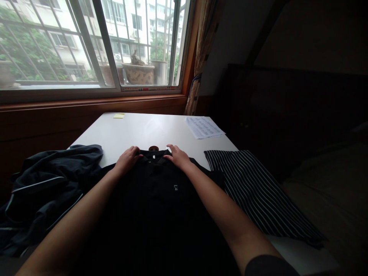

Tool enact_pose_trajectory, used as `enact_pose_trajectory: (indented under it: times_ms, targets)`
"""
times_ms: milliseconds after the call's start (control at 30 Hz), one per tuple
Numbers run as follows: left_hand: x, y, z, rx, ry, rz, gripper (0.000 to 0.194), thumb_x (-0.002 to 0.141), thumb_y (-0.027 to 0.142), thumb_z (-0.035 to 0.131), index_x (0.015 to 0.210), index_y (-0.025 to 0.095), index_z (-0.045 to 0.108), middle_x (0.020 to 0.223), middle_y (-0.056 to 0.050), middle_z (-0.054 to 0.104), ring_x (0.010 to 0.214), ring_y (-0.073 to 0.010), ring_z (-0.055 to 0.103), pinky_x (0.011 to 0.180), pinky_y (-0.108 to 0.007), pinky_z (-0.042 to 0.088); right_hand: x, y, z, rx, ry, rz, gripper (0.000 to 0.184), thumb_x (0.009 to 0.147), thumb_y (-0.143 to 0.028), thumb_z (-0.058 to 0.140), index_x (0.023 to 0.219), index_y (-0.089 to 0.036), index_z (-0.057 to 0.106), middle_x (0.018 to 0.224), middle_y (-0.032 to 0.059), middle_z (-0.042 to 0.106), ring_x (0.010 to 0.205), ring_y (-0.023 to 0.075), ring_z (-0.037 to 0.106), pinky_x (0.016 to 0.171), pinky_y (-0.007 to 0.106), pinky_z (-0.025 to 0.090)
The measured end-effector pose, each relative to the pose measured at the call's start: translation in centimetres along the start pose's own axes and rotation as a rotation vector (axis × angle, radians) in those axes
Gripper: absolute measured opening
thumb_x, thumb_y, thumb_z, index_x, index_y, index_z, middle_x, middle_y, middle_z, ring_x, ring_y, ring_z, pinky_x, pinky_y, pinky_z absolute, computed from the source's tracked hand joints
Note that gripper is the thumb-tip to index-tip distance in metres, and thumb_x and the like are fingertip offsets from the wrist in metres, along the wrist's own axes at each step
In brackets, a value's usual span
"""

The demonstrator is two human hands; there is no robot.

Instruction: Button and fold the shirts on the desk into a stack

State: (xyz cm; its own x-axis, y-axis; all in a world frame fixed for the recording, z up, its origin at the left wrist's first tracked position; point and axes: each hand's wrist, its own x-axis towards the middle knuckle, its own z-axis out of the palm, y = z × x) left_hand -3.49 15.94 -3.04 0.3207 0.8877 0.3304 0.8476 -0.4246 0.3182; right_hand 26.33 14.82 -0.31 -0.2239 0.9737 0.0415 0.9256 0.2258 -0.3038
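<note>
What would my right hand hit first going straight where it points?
Probably the wooden panel below the window, once past the collar of the black shirt and across the white table. Depth is unclear, so your right hand might brush the dark round object first.

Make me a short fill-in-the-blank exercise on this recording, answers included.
1. The left hand and right hand hold the black cloth shirt by its ____.
2. The black cloth garment to its right has pale ____.
3. A small yellow paper note lies near the white table's far ____ corner.
4. Printed white paper sheets lie near its far ____ corner.

Answers: collar; stripes; left; right.
</note>
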Motion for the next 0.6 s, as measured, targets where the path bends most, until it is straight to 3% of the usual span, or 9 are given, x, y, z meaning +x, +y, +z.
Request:
enact_pose_trajectory:
  times_ms: [67,200,400,500,600]
  targets:
    - [0.0,-0.2,0.0,-0.005,0.013,-0.002,0.023,0.095,0.044,0.052,0.107,0.025,0.053,0.108,-0.006,0.059,0.094,-0.0246,0.058,0.08,-0.036,0.048,0.0,1.3,-1.0,-0.008,-0.057,0.023,0.061,0.092,-0.063,0.053,0.14,-0.028,0.042,0.119,0.0111,0.064,0.103,0.0276,0.063,0.084,0.035,0.045]
    - [0.2,-0.5,0.2,-0.016,0.021,0.001,0.025,0.094,0.042,0.056,0.113,0.025,0.054,0.112,-0.006,0.06,0.102,-0.0255,0.058,0.087,-0.038,0.048,-0.6,5.3,-4.4,-0.014,-0.235,0.064,0.051,0.08,-0.064,0.067,0.111,-0.023,0.065,0.104,0.0098,0.071,0.095,0.0263,0.065,0.076,0.03,0.045]
    - [0.6,-0.5,0.1,-0.007,0.013,-0.009,0.033,0.091,0.039,0.058,0.12,0.024,0.056,0.11,-0.009,0.058,0.105,-0.0286,0.054,0.094,-0.044,0.048,-3.7,10.4,-9.5,0.052,-0.467,0.101,0.035,0.073,-0.05,0.075,0.083,-0.017,0.072,0.081,0.006,0.07,0.076,0.0208,0.063,0.063,0.026,0.043]
    - [1.1,0.4,-0.7,0.015,0.009,-0.002,0.037,0.088,0.031,0.059,0.124,0.025,0.059,0.115,-0.011,0.054,0.109,-0.0315,0.051,0.096,-0.049,0.046,-5.9,11.3,-10.6,0.129,-0.474,0.08,0.032,0.077,-0.047,0.07,0.088,-0.017,0.07,0.082,0.0047,0.069,0.073,0.018,0.062,0.061,0.025,0.042]
    - [2.2,2.8,-1.4,0.027,-0.014,0.066,0.033,0.085,0.023,0.059,0.118,0.027,0.064,0.126,-0.01,0.052,0.118,-0.0331,0.046,0.1,-0.051,0.044,-7.9,11.3,-10.5,0.183,-0.402,0.053,0.031,0.083,-0.047,0.065,0.092,-0.018,0.066,0.089,0.0045,0.069,0.077,0.0175,0.061,0.064,0.024,0.043]
